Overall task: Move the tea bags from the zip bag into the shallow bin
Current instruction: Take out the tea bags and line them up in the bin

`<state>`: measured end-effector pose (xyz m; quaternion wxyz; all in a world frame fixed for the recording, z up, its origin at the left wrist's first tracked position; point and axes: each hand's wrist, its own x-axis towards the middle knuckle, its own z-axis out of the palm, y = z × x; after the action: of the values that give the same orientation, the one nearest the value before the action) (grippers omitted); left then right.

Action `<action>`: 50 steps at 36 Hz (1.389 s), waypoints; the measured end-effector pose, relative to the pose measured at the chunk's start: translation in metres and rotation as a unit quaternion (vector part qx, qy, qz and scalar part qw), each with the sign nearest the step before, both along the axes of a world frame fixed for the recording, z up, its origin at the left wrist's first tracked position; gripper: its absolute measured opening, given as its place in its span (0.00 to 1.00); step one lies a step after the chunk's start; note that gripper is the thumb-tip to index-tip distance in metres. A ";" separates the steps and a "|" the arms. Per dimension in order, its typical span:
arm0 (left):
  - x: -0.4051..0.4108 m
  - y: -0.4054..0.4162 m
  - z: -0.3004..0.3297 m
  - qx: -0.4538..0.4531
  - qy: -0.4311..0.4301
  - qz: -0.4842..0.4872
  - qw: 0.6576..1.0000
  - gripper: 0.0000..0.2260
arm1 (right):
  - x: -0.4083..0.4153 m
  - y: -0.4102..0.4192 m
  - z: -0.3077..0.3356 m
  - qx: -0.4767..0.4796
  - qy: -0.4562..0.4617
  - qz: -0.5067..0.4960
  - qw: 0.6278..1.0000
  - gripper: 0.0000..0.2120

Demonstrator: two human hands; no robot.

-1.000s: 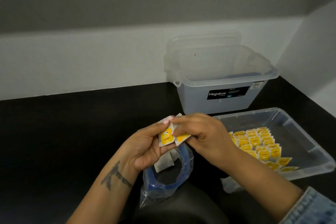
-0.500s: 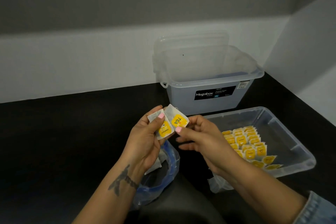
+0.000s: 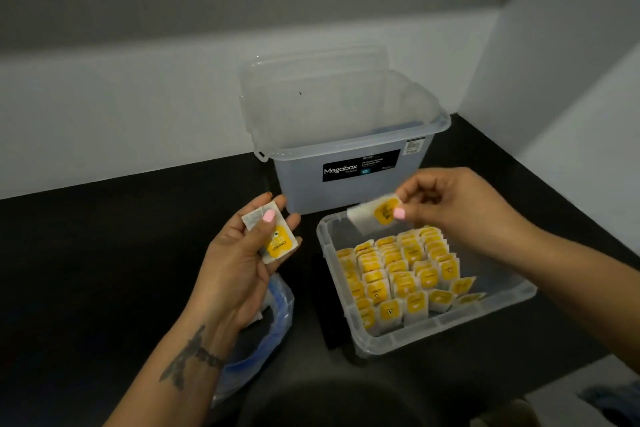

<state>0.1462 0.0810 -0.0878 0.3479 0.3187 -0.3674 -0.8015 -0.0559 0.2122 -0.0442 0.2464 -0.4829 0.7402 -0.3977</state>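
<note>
Tea bags here are flat paper sachets with a yellow label, and by their look they are very light, thin and limp, so each probably flexes and flutters when held by one edge and needs only a gentle pinch. The right hand [image 3: 450,204] pinches one tea bag [image 3: 375,215] between thumb and fingers at its labelled end, holding it just above the far-left corner of the shallow bin [image 3: 450,326], with the loose white end drooping toward the bin. The left hand [image 3: 242,263] holds a small stack of tea bags [image 3: 273,236] against its fingers, the thumb pressed across the top one; how many are in that stack cannot be told. Below that hand the zip bag [image 3: 270,329] lies on the black bench [image 3: 104,270], its blue-edged mouth open, and whether more sachets remain inside is mostly hidden by the wrist. The bin already carries several neat rows of sachets standing on edge [image 3: 401,274], leaning on one another. Such paper likely creases or tears if squeezed hard, and smooth faces in a stack may slide apart, so a hold at the stiffer labelled end seems best. A taller Megabox container [image 3: 346,149] stands behind, close to the bin, its lid [image 3: 311,80] propped upright at its back
</note>
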 end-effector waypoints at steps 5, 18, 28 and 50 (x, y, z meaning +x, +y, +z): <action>-0.006 0.003 -0.002 -0.005 -0.004 0.007 1.000 0.10 | -0.001 0.004 -0.017 0.187 0.145 0.109 0.966 0.05; -0.015 0.009 -0.006 -0.003 -0.015 0.018 1.000 0.11 | 0.027 -0.022 -0.079 0.283 0.308 0.275 0.866 0.11; -0.025 0.016 -0.006 -0.034 -0.059 0.019 0.998 0.10 | 0.032 -0.032 -0.097 0.260 0.383 0.247 0.852 0.08; -0.070 0.043 0.000 -0.010 0.076 0.006 0.997 0.14 | 0.010 -0.017 -0.012 -0.003 -0.275 0.004 0.961 0.02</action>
<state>0.0763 0.1240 -0.0882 0.3824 0.2558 -0.3458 -0.8178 -0.0462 0.1951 -0.0563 0.4407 -0.3581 0.6408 -0.5167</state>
